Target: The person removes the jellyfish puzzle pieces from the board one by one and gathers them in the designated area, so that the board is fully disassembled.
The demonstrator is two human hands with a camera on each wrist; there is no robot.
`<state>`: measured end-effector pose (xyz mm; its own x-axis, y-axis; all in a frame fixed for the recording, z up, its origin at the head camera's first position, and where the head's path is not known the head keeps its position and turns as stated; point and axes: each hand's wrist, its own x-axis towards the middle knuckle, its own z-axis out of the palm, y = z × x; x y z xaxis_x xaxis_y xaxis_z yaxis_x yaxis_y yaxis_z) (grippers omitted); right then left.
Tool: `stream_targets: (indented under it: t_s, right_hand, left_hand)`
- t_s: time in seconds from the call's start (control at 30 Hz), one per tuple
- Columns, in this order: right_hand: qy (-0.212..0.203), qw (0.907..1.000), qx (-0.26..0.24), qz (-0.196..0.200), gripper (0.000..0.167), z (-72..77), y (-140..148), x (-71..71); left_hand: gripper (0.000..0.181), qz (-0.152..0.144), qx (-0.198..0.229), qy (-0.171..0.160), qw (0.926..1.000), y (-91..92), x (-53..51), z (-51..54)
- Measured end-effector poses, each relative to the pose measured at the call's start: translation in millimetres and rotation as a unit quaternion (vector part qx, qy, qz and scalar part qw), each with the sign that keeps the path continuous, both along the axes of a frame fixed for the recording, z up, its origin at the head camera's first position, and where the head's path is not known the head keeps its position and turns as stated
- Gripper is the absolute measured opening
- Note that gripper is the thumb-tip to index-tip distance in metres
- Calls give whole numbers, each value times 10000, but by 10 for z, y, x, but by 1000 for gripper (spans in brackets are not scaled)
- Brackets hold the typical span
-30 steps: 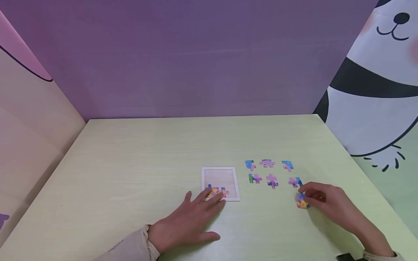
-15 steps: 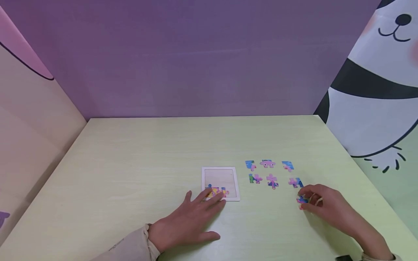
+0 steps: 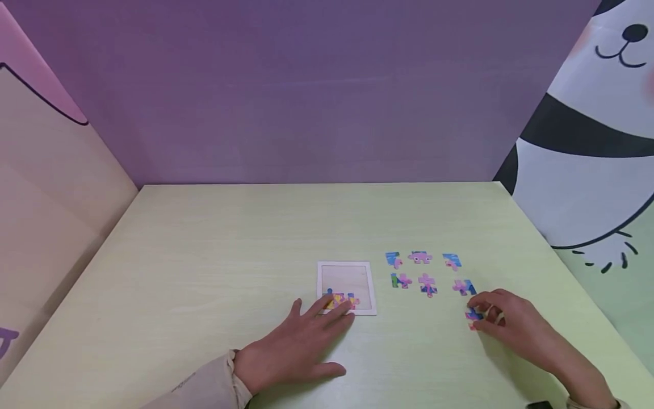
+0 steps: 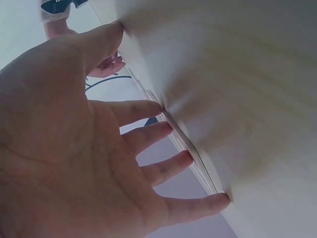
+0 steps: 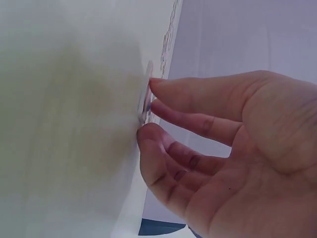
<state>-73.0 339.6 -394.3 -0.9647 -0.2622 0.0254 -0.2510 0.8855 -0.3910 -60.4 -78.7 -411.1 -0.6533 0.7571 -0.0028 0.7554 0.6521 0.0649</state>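
A jigsaw piece (image 3: 472,316) with blue and pink on it lies near the right side of the table. My right hand (image 3: 516,324) pinches this piece by its edges between thumb and fingers, which cover part of it. In the right wrist view the piece (image 5: 147,94) appears edge-on, low against the table. My left hand (image 3: 293,349) is spread, its fingertips resting on the lower part of a white puzzle frame (image 3: 372,301). Under and beside those fingertips, yellow and pink jigsaw pieces (image 3: 337,297) sit along the frame's bottom edge, partly hidden.
Several loose jigsaw pieces lie in two rows right of the frame, among them a pink one with eyes (image 3: 420,257) and a pink-and-blue one (image 3: 464,287) just beyond my right fingers. A purple wall (image 3: 306,96) stands behind the table (image 3: 219,244).
My right hand has shifted slightly and turned the jigsaw piece; its yellow part, visible a second ago, no longer shows. My left hand has stayed on the frame.
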Motion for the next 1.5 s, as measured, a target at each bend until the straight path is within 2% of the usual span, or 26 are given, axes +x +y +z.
stream_targets:
  t_s: [0.17, 0.27, 0.37, 0.57, 0.7, 0.73, 0.8, 0.9, 1.0, 1.1, 1.23, 1.3, 1.37, 1.5]
  right_hand:
    - [-434, 9984, 216, -273, 24, 116, -44, -51]
    - [-275, 9991, 238, -201, 25, 162, -113, -67]
    - [59, 9999, 142, 45, 25, 206, -220, -91]
    - [181, 9985, -22, 521, 22, 308, -550, -158]
    - [694, 9917, 116, 1074, 19, 344, -792, -246]
    - [697, 9909, 125, 1146, 19, 354, -858, -265]
    - [690, 9888, 135, 1316, 18, 365, -999, -306]
    - [488, 9868, 217, 1528, 16, 392, -1209, -354]
    - [210, 9846, 267, 1715, 17, 417, -1385, -370]
    - [44, 9817, 258, 1887, 20, 427, -1523, -381]
    - [92, 9810, 260, 1918, 22, 413, -1682, -383]
    - [103, 9803, 286, 1954, 22, 373, -1768, -381]
    - [87, 9778, 373, 2062, 22, 315, -1857, -371]
    - [118, 9760, 722, 2052, 20, 198, -1986, -330]
  left_hand:
    - [76, -18, 4, -148, 9999, 11, 3, 11]
    - [75, -54, -41, -139, 9999, 24, 10, 16]
    - [73, -128, -92, 102, 9998, 40, 25, 16]
    - [66, -223, -234, 692, 9971, 55, 89, 44]
    - [63, -226, -267, 1071, 9936, 26, 91, 79]
    - [63, -188, -254, 1097, 9935, 16, 77, 87]
    - [62, -64, -199, 1046, 9943, -9, 39, 102]
    - [62, 126, -132, 737, 9971, -37, -40, 110]
    - [61, 149, -106, 491, 9986, -45, -121, 100]
    - [60, 37, -154, 512, 9986, -53, -197, 82]
    - [58, -75, -139, 697, 9974, -52, -258, 78]
    - [58, -72, -169, 840, 9963, -57, -235, 84]
    - [59, -73, -233, 854, 9960, -76, -170, 94]
    - [62, -111, -442, 610, 9971, -114, -22, 111]
